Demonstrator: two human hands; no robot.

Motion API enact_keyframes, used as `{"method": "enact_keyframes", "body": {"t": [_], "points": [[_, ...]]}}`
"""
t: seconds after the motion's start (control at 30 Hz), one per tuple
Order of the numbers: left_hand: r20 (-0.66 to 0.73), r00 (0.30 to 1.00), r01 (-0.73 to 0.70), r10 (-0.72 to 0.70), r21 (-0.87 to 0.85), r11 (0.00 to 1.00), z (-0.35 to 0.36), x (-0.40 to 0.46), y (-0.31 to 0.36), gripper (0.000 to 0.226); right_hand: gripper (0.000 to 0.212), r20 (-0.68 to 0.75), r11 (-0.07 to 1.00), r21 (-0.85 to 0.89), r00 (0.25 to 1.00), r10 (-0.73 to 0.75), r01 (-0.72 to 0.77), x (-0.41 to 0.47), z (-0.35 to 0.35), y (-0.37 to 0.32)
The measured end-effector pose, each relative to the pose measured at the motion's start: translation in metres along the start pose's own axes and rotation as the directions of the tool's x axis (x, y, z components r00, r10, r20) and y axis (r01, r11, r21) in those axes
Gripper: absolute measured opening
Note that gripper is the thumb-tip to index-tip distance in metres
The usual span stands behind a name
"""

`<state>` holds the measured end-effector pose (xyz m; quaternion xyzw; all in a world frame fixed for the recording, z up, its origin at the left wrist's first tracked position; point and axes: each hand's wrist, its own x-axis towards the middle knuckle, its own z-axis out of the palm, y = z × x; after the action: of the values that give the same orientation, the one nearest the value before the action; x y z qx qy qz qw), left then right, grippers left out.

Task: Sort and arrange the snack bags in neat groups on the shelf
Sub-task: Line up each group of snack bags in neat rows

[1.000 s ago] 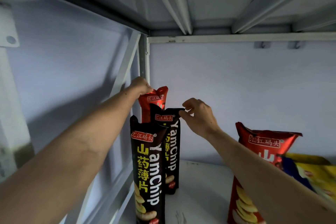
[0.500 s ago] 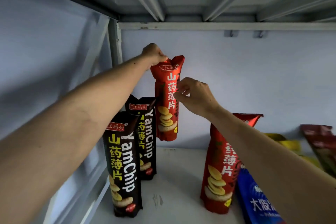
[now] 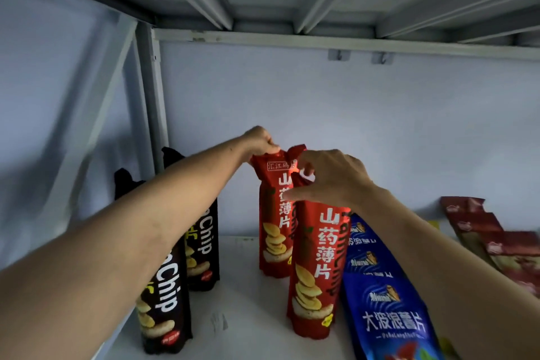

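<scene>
Left hand [image 3: 261, 140] pinching far red bag [image 3: 273, 222] top, right hand [image 3: 327, 177] fingers curled on near red bag [image 3: 317, 269] top, bare shelf [image 3: 245, 310] between black bags [image 3: 201, 248] and red.

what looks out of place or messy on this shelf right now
The glossy blue snack bags lean tilted against the front upright red chip bag, and the dark red packets at the right slump against the back wall. The black chip bags stand upright.
</scene>
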<state>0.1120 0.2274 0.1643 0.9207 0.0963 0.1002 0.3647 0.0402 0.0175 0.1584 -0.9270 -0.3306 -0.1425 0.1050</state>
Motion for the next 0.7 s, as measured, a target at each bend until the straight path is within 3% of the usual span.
{"method": "enact_keyframes", "body": {"t": [0.1, 0.2, 0.4, 0.7], "points": [[0.057, 0.998, 0.035, -0.040, 0.077, 0.996, -0.002, 0.002, 0.010, 0.023, 0.082, 0.080, 0.995, -0.096, 0.996, 0.042, -0.034, -0.006, -0.002, 0.017], [0.071, 0.994, 0.066, -0.079, 0.170, 0.983, -0.006, -0.001, 0.019, 0.029, 0.079, 0.082, 0.991, -0.125, 0.995, 0.060, -0.050, -0.010, 0.000, 0.027], [0.092, 0.990, 0.078, -0.104, 0.253, 0.964, -0.011, -0.012, 0.025, 0.037, 0.064, 0.089, 0.998, 0.045, 0.995, 0.036, -0.040, -0.012, 0.006, 0.026], [0.085, 0.995, 0.020, -0.046, 0.276, 0.961, -0.016, -0.007, 0.010, 0.017, 0.068, 0.029, 0.989, 0.102, 0.994, -0.108, 0.104, 0.002, 0.018, -0.007]]}}
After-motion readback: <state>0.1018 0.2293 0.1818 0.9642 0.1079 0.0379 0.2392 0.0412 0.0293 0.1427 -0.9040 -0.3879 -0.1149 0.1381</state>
